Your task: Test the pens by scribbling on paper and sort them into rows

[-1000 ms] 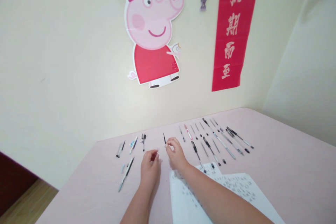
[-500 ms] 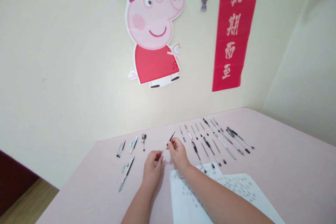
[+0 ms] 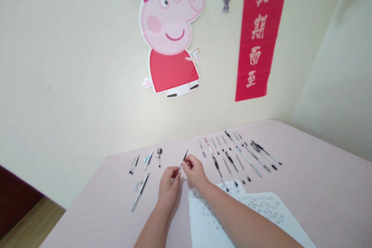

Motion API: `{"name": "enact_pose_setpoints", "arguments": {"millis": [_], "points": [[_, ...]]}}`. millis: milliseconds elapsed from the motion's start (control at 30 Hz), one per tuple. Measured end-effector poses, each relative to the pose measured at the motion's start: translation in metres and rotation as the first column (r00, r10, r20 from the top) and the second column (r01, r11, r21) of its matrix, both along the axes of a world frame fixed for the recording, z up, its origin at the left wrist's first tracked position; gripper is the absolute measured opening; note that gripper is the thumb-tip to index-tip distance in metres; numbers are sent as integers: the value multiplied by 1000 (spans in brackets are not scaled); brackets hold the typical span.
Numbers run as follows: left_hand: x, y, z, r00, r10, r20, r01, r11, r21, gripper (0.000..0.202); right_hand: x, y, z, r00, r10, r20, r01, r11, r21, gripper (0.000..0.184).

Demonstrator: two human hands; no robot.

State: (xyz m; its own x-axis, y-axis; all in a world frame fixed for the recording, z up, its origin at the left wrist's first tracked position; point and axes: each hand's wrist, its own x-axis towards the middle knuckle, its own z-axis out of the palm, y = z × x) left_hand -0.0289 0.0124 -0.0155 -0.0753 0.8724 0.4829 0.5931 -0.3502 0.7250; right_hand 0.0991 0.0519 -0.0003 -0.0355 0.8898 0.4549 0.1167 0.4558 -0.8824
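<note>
My right hand (image 3: pixel 194 169) has thumb and fingers pinched on a slim black pointed pen part (image 3: pixel 185 155), which sticks up at a tilt above the fingertips. Close beside it, my left hand (image 3: pixel 169 183) is closed on a small clear pen piece (image 3: pixel 180 168), mostly hidden by the fingers. The black part's lower end meets or lies right at this clear piece; I cannot tell whether one is inside the other. Both hands are just above the pink tabletop (image 3: pixel 95 209), fingertips nearly touching.
On the left lie several pens in pieces, among them a white-and-black pen (image 3: pixel 140 192) and a blue-clipped one (image 3: pixel 148 160). Rows of pens and refills, including a black-capped pen (image 3: pixel 220 172), lie to the right. Handwritten paper sheets (image 3: pixel 206 228) lie under my right forearm.
My right hand has moved a little left and down towards my left hand, bringing the black pen part to the clear piece. My left hand has barely moved.
</note>
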Motion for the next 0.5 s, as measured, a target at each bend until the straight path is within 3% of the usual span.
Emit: {"name": "enact_pose_setpoints", "arguments": {"millis": [200, 500], "points": [[1, 0, 2, 999, 0, 55, -1, 1000, 10, 17, 1, 0, -1, 995, -6, 99, -3, 995, 96, 6], [2, 0, 6, 992, 29, 122, -26, 999, -25, 20, 3, 0, -1, 990, 20, 137, -32, 996, 87, 9]]}}
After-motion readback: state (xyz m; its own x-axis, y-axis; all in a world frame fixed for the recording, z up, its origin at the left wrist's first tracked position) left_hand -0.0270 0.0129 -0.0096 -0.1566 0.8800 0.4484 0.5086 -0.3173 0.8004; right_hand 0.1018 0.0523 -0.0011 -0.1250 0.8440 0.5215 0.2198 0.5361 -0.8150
